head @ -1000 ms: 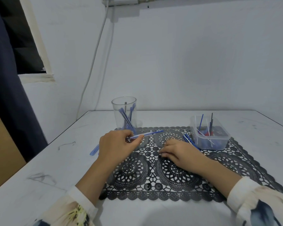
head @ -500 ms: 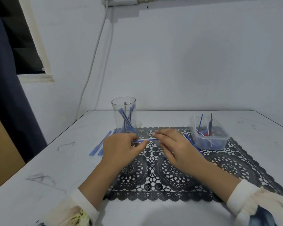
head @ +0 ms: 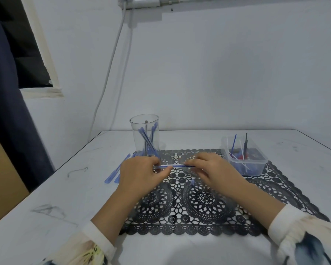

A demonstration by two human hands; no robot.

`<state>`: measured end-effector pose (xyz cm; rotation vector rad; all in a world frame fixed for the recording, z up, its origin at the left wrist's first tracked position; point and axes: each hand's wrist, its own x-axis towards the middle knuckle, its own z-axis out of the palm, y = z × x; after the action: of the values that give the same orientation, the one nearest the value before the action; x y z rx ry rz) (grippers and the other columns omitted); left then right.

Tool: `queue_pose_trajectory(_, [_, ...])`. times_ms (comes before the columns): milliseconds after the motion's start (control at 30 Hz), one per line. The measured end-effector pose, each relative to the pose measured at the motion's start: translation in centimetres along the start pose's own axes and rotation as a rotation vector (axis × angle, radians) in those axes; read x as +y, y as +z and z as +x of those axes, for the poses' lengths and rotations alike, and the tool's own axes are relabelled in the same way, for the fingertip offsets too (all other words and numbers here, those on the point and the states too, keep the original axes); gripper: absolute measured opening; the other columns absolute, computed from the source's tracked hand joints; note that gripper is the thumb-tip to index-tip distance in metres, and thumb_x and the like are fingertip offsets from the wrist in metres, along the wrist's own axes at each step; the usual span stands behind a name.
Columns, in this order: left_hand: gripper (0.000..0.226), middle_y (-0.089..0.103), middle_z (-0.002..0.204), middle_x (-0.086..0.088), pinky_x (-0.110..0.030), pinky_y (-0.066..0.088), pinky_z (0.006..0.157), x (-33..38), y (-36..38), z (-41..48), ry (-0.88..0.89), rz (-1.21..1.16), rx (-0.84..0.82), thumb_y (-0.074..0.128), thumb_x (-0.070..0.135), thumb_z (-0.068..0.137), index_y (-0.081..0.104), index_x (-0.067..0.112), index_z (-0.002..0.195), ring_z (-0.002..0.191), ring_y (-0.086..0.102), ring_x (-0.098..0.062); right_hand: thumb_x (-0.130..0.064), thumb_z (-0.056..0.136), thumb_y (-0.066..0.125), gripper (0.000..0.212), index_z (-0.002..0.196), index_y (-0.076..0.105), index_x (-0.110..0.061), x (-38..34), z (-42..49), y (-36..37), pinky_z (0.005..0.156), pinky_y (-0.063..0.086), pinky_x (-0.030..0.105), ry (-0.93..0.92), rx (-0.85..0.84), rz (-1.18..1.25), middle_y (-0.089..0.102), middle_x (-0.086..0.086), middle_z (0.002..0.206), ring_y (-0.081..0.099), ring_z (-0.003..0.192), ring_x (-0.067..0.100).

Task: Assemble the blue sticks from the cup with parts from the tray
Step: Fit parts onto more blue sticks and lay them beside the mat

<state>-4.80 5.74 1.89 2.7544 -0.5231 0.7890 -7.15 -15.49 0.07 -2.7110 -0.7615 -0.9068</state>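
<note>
Mid-frame, my left hand [head: 139, 175] and right hand [head: 214, 169] each pinch an end of a blue stick [head: 170, 166] below the cup [head: 144, 136]; pushed crookedly, I think it could bend or slip.

A clear plastic cup [head: 144, 131] stands upright at the far left corner of the lace mat [head: 199, 207], with several blue sticks [head: 148, 140] leaning inside it. A few loose sticks [head: 116, 172] lie flat on the table [head: 46, 197] just left of it. One thin blue stick [head: 172, 165] is held level, running left to right above the middle of the mat, its ends pinched by the left hand [head: 139, 175] and the right hand [head: 216, 169]. The clear tray [head: 245, 170] sits at the mat's far right, holding small blue and red pieces, with thin white, blue and dark rods [head: 233, 141] sticking up out of it.
</note>
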Motion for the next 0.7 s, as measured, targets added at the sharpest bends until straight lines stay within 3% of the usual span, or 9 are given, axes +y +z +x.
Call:
queue_pose_trajectory(100, [0.047, 0.054, 0.055, 0.011, -0.016, 0.027, 0.048, 0.0, 0.1, 0.0, 0.001, -0.015, -0.015, 0.043, 0.069, 0.081, 0.068, 0.029, 0.079, 0.055, 0.045, -0.002, -0.004, 0.08, 0.066, 0.024, 0.1, 0.072, -0.015, 0.8, 0.1, -0.4, 0.065, 0.052, 0.035, 0.054, -0.051, -0.002, 0.065, 0.002, 0.082, 0.061, 0.071, 0.023])
queue_pose_trajectory(200, [0.047, 0.059, 0.06, 0.01, -0.016, 0.027, 0.048, 0.0, 0.0, 0.0, -0.001, -0.023, -0.002, 0.042, 0.068, 0.081, 0.068, 0.029, 0.08, 0.058, 0.048, -0.002, -0.008, 0.088, 0.058, 0.023, 0.106, 0.069, -0.016, 1.5, 0.2, -0.8, 0.079, 0.047, 0.033, 0.127, -0.1, 0.01, 0.066, 0.002, 0.096, 0.061, 0.087, 0.023])
queue_pose_trajectory(333, [0.046, 0.061, 0.063, 0.009, -0.016, 0.027, 0.048, -0.1, -0.1, 0.1, -0.018, -0.015, 0.001, 0.042, 0.067, 0.08, 0.068, 0.029, 0.081, 0.059, 0.048, -0.003, -0.002, 0.083, 0.062, 0.038, 0.109, 0.068, -0.03, 2.3, 0.2, -0.9, 0.065, 0.041, 0.031, 0.098, -0.115, -0.066, 0.064, 0.0, 0.088, 0.058, 0.07, 0.027])
queue_pose_trajectory(467, [0.044, 0.058, 0.061, 0.01, -0.017, 0.026, 0.048, -0.2, 0.1, 0.1, -0.026, -0.027, -0.009, 0.044, 0.066, 0.08, 0.068, 0.029, 0.082, 0.057, 0.045, -0.003, -0.002, 0.079, 0.068, 0.03, 0.099, 0.073, -0.025, 2.5, 0.0, -1.5, 0.064, 0.033, 0.027, 0.134, -0.061, -0.139, 0.065, 0.001, 0.084, 0.058, 0.068, 0.024])
queue_pose_trajectory(700, [0.042, 0.051, 0.053, 0.01, -0.018, 0.025, 0.048, -0.2, 0.2, 0.2, -0.029, -0.045, -0.012, 0.044, 0.065, 0.081, 0.065, 0.029, 0.076, 0.052, 0.041, -0.001, -0.01, 0.086, 0.059, 0.017, 0.093, 0.071, -0.02, 4.4, -0.6, -1.2, 0.08, 0.045, 0.034, 0.278, -0.059, -0.159, 0.069, -0.004, 0.094, 0.058, 0.093, 0.024])
